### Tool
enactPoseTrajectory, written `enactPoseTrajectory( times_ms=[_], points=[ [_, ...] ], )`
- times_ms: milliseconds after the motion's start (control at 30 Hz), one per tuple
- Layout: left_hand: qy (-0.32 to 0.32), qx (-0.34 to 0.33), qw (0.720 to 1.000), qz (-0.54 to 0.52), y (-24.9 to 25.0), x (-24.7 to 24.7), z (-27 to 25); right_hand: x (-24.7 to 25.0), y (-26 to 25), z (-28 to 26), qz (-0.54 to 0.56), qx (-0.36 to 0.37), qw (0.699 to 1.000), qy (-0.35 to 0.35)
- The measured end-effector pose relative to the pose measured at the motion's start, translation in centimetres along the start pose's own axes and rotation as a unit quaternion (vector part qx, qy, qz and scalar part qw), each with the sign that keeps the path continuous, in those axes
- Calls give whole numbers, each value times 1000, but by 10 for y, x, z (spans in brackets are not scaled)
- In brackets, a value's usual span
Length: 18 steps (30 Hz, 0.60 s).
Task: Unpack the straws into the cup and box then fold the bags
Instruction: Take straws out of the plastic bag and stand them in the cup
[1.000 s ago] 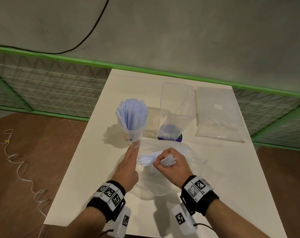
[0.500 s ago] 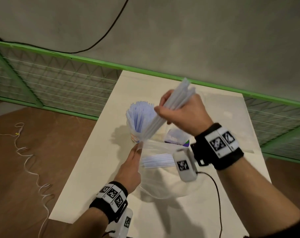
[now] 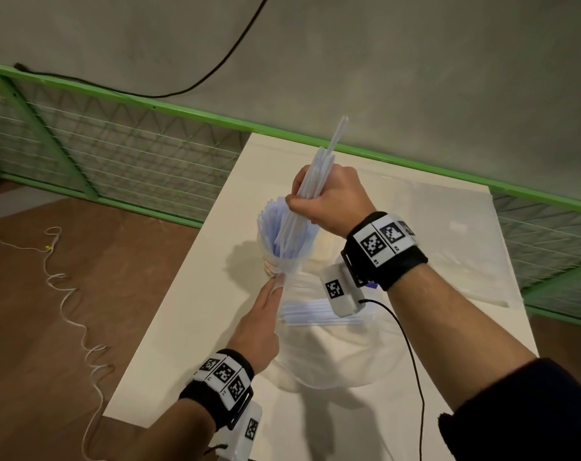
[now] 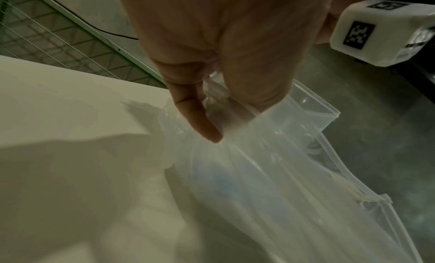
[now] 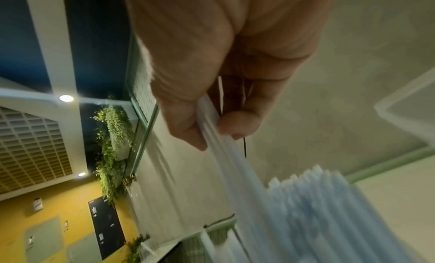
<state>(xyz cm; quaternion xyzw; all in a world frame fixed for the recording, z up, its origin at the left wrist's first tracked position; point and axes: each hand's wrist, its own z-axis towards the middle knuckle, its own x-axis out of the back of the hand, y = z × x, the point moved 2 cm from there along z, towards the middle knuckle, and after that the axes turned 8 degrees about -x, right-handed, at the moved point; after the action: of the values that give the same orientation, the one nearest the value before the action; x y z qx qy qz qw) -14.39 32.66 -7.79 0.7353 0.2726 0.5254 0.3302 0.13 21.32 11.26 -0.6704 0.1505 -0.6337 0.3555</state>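
1. The right hand (image 3: 325, 197) is up over the cup (image 3: 284, 257), fingers wrapped round a bundle of straws (image 3: 319, 174). The bundle tilts, low ends poking in among the straws already standing there, top ends leaning far and right. That angle looks chosen to thread them into a crowded cup.

2. The wrist view confirms it: thumb and fingertips (image 5: 237, 123) pinch the bundle from both sides, so the fist is closed on straws, not empty.

3. The left hand (image 3: 259, 324) sits low on the table (image 3: 189, 311), pinching the mouth of the clear bag (image 3: 332, 354) just near the cup. I'd say it pins the opening so the bag stays put and open for the next grab.

4. More straws lie flat inside that bag (image 3: 312, 312), so the unpacking is not finished.

5. The clear box (image 4: 315, 107) sits right of the cup, mostly hidden behind the right wrist. A second bag (image 3: 465, 247) lies flat at the far right, not yet folded.
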Motion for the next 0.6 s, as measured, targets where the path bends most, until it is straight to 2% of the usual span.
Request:
enactPoseTrajectory(
  times_ms=[100, 267, 600],
  points=[
    [2, -6, 1000, -1, 0, 0, 1, 12, 2, 0, 7, 8, 1000, 17],
    [5, -11, 1000, 2, 2, -1, 1, 1, 11, -1, -24, 4, 998, -50],
    [2, 1, 1000, -7, 6, -1, 2, -25, 12, 4, -3, 7, 997, -80]
  ],
)
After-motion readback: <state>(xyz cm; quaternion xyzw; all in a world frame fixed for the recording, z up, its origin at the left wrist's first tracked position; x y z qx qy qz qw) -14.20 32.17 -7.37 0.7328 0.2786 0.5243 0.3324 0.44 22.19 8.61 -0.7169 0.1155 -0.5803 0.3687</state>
